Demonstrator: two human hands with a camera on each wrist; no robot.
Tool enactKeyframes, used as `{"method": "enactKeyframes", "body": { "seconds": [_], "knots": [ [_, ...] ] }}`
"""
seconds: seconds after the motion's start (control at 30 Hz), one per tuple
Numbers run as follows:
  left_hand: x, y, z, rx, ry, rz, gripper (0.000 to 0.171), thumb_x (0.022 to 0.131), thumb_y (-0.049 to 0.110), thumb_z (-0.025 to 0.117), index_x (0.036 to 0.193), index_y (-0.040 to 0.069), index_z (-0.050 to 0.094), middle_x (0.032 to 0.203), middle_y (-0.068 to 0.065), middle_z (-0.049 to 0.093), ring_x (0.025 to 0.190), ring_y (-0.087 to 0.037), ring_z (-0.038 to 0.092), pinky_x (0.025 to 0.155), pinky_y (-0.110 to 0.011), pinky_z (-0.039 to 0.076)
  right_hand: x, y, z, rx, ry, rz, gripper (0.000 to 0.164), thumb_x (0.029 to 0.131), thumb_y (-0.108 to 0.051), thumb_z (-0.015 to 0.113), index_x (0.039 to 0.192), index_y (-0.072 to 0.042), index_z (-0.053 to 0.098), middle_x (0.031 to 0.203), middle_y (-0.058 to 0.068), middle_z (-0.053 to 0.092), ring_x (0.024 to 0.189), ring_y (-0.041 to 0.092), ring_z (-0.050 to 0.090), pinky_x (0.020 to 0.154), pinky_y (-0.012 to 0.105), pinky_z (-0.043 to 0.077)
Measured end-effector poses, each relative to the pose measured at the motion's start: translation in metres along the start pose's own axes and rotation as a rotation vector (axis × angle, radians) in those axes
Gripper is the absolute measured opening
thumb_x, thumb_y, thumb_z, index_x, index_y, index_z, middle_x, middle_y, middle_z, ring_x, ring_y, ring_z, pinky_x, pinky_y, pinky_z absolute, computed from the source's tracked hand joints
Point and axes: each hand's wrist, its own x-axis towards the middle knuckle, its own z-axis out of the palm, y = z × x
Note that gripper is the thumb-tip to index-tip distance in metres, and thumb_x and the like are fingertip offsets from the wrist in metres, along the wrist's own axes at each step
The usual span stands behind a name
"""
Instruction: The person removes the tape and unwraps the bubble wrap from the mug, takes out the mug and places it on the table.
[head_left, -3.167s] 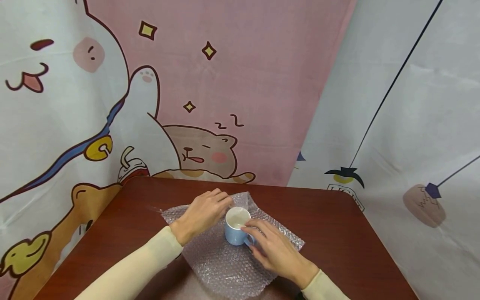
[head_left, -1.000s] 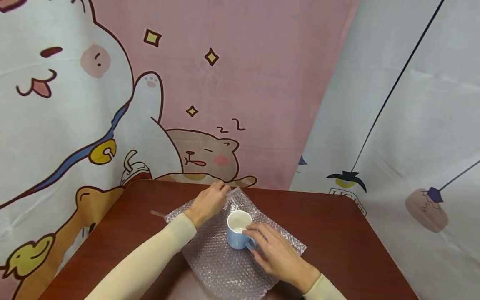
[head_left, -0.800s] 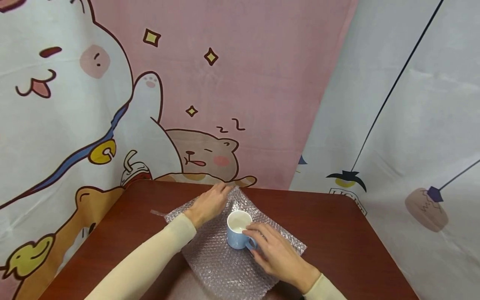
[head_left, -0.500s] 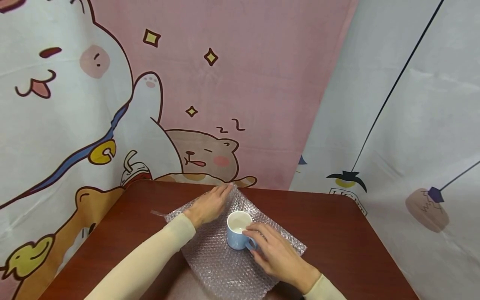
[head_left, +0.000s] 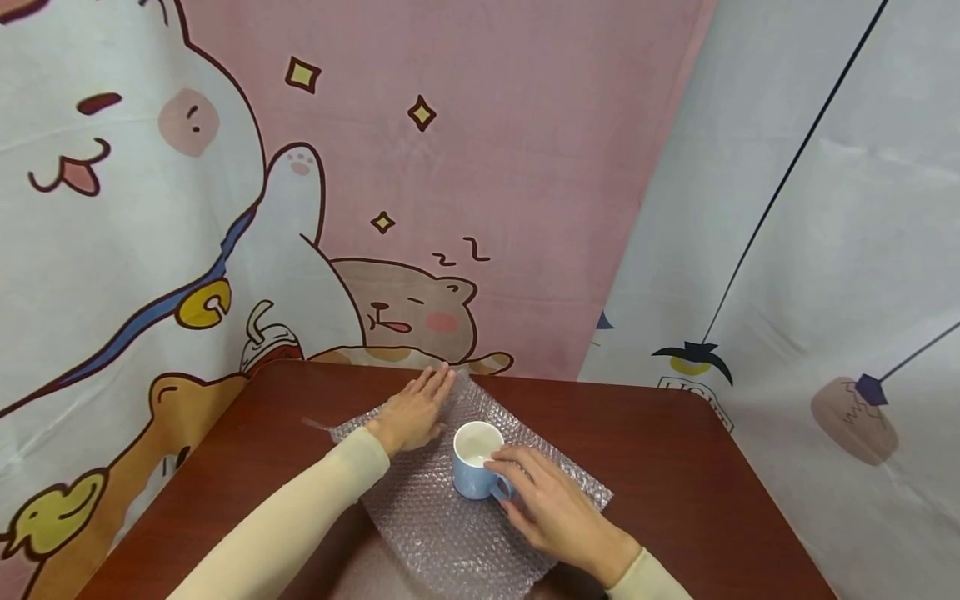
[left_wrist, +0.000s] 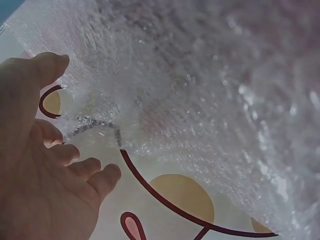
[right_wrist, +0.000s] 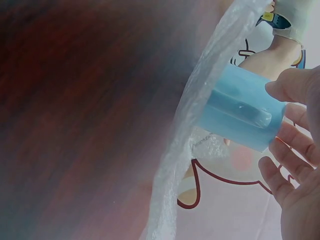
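Observation:
A light-blue mug (head_left: 471,479) with a white inside stands upright on a sheet of bubble wrap (head_left: 450,533) in the head view. My right hand (head_left: 558,508) holds it at the rim and handle side. In the right wrist view, that hand's thumb and curled fingers lie at the end of the mug (right_wrist: 240,107). My left hand (head_left: 411,417) is over the far left part of the wrap, fingers extended toward its far corner. The left wrist view shows the thumb beside the bubble wrap (left_wrist: 200,100) and the other fingers loosely bent, gripping nothing visible.
The wrap lies on a dark reddish-brown table (head_left: 660,500). A short clear strip (head_left: 317,425) sticks out from the wrap's left corner. Behind the table hangs a cartoon-printed cloth (head_left: 525,208).
My left hand gripped the wrap's far edge earlier and drew it away from me; its fingers have since straightened and slid slightly back left. The right hand stays at the mug.

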Motion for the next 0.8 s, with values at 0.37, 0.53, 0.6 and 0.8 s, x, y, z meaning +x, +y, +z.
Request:
{"method": "enactKeyframes", "body": {
  "seconds": [0.37, 0.53, 0.6, 0.8],
  "knots": [
    [-0.005, -0.003, 0.000, -0.020, -0.072, -0.049, 0.078, 0.114, 0.044, 0.075, 0.178, 0.010, 0.047, 0.193, -0.028, 0.024, 0.177, -0.049, 0.034, 0.136, -0.064, 0.047, 0.000, 0.001, -0.001, 0.013, -0.007, 0.004, 0.064, 0.091, -0.019, 0.100, 0.149, -0.014, 0.073, 0.150, 0.005, 0.073, 0.138, 0.022, 0.073, 0.113, 0.044, 0.067],
    [-0.009, -0.004, -0.002, -0.034, -0.104, -0.071, 0.070, 0.116, 0.044, 0.072, 0.175, 0.014, 0.053, 0.192, -0.028, 0.027, 0.176, -0.050, 0.037, 0.137, -0.066, 0.045, 0.000, 0.000, -0.002, 0.016, -0.016, 0.011, 0.063, 0.092, -0.019, 0.100, 0.149, -0.015, 0.073, 0.150, 0.005, 0.073, 0.138, 0.022, 0.073, 0.113, 0.045, 0.067],
    [-0.011, -0.003, -0.002, -0.040, -0.107, -0.078, 0.069, 0.116, 0.043, 0.071, 0.176, 0.015, 0.053, 0.192, -0.028, 0.026, 0.176, -0.050, 0.037, 0.138, -0.067, 0.043, 0.000, 0.000, -0.002, 0.019, -0.019, 0.012, 0.063, 0.093, -0.020, 0.099, 0.149, -0.015, 0.073, 0.151, 0.005, 0.072, 0.139, 0.022, 0.072, 0.113, 0.045, 0.067],
    [-0.016, -0.006, 0.009, -0.099, -0.067, -0.069, 0.070, 0.116, 0.047, 0.069, 0.177, 0.016, 0.051, 0.191, -0.034, 0.021, 0.171, -0.057, 0.040, 0.133, -0.075, 0.045, 0.000, 0.001, -0.002, 0.016, -0.019, 0.010, 0.063, 0.092, -0.020, 0.100, 0.150, -0.015, 0.072, 0.151, 0.005, 0.072, 0.140, 0.022, 0.072, 0.115, 0.045, 0.066]
  ]
}}
